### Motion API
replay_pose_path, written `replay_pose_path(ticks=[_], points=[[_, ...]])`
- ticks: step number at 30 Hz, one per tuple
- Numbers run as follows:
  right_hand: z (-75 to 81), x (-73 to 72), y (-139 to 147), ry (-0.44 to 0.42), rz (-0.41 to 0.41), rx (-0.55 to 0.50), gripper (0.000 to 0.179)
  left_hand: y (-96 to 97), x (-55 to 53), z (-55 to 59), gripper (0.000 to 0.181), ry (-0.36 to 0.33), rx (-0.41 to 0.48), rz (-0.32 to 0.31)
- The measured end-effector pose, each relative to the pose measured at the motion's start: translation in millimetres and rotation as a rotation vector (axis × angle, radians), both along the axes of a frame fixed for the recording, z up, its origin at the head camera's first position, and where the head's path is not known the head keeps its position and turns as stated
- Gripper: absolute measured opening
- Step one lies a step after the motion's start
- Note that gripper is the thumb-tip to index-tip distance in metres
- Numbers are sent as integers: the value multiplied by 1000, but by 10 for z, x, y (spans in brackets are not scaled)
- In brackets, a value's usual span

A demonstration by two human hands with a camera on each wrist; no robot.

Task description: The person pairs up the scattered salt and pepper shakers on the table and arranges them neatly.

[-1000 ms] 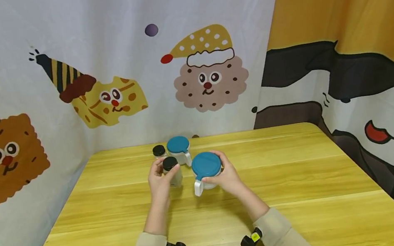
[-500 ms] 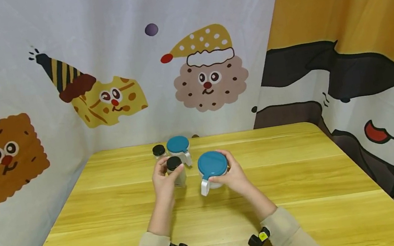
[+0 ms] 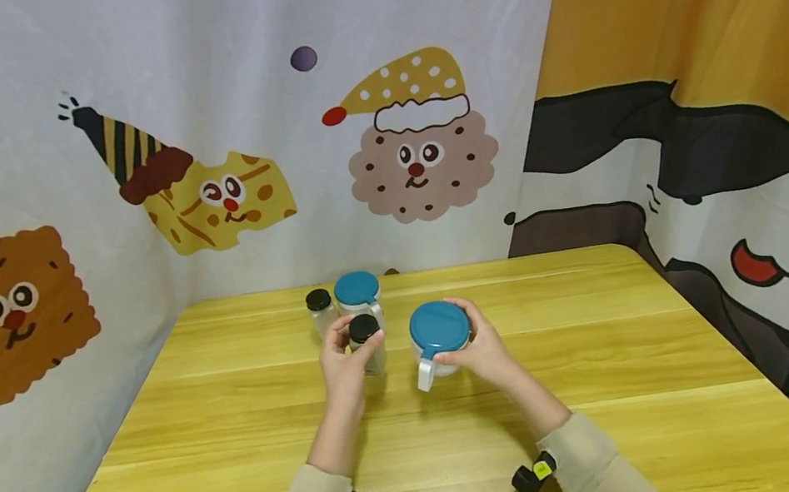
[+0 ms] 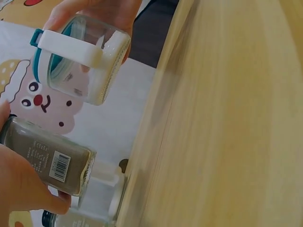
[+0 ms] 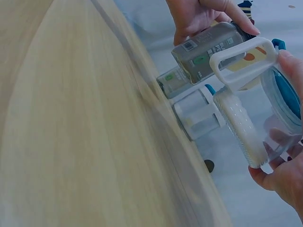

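Note:
My left hand (image 3: 340, 373) pinches a square glass spice bottle (image 3: 372, 358) with a black cap, full of grey-brown powder; its barcode label (image 4: 59, 166) shows in the left wrist view. To its right, my right hand (image 3: 487, 352) grips a round glass seasoning jar (image 3: 440, 328) with a blue lid and white handle (image 5: 244, 61), thumb at the lid's edge. White contents lie at the jar's bottom. In the wrist views both held containers are off the table and apart from each other, the jar tilted slightly in the head view.
Behind my left hand, a second black-capped bottle (image 3: 324, 319) and a second blue-lidded jar (image 3: 357, 289) stand side by side near the back of the wooden table (image 3: 608, 367). A printed curtain (image 3: 226, 68) hangs along the far edge.
Both hands have shifted right with the bottle and jar in their grip. My left hand now covers less of the bottle standing behind and overlaps the rear jar instead.

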State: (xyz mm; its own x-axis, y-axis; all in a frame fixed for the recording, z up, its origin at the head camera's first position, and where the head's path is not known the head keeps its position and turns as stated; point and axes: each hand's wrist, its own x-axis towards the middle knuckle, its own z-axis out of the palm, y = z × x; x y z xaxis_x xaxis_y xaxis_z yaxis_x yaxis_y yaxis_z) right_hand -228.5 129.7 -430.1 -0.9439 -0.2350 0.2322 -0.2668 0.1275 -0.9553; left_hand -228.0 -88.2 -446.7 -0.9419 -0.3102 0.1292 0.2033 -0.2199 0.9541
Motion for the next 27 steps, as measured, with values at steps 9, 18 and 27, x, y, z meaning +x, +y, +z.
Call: replay_pose_path(ticks=[9,18,27], points=[[-38,-27,156,35,29,-14,89,117,44,-5,46,-4,-2,1],[-301,-161,304,74,64,-38,92,252,86,-9,47,-6,20,-11],[-143,-36,410,77,95,-15,88,347,110,-7,47,-13,31,-7]])
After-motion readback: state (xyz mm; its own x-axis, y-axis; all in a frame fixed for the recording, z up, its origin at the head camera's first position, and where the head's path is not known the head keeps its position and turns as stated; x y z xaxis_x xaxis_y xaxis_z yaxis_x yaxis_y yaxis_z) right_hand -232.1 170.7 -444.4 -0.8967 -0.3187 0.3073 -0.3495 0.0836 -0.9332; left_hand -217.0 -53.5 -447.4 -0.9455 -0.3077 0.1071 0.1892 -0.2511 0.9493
